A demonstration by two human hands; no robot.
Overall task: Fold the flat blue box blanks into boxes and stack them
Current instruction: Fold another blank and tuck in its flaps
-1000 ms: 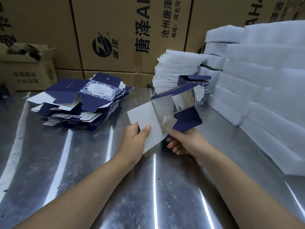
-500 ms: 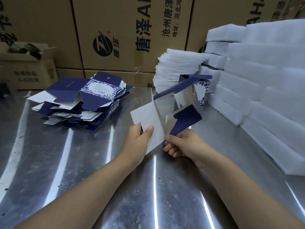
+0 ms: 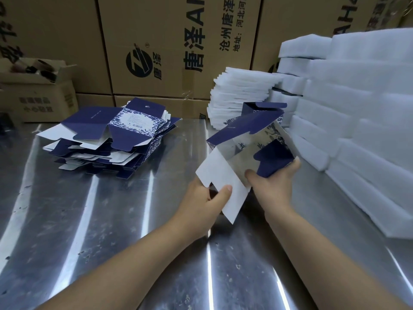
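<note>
I hold one blue box blank [image 3: 243, 139], half opened into a tube, above the steel table [image 3: 111, 220]. My left hand [image 3: 206, 203] pinches its white bottom flap [image 3: 220, 175] between thumb and fingers. My right hand [image 3: 273, 181] grips the lower right side and a dark blue flap [image 3: 273, 156]. The box's open end faces me, showing its shiny inside. A pile of flat blue blanks [image 3: 111, 135] lies at the table's back left. A folded blue box [image 3: 263, 108] stands behind the held one, partly hidden.
White foam slabs [image 3: 357, 130] are stacked along the right side. A stack of thin white foam sheets [image 3: 239, 95] stands at the back centre. Large brown cartons [image 3: 178, 45] form a wall behind. A small open carton [image 3: 38, 95] sits at the far left.
Both hands have tilted the box so its open end faces me more. My right hand has slid up the right side and now presses the blue flap inward.
</note>
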